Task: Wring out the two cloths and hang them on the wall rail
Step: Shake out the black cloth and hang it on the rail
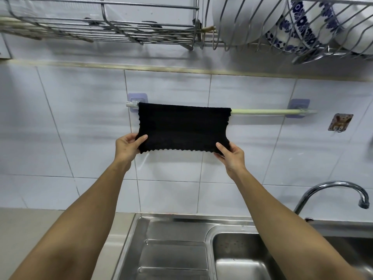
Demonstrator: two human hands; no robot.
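Black knitted cloth (182, 129) draped over left half of pale green wall rail (264, 112). Left hand (127, 147) pinches cloth's lower-left corner, right hand (232, 156) its lower-right. Stainless steel sink (181, 249) below rail, chrome tap (331, 194) lower right.

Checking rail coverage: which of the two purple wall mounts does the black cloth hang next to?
The left purple mount: the black cloth starts beside it, while the right mount sits beyond bare rail.

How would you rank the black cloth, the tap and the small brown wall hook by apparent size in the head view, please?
1. black cloth, clearly largest.
2. tap, though it sits nearer the camera, so its real size is unsure.
3. wall hook, smallest.
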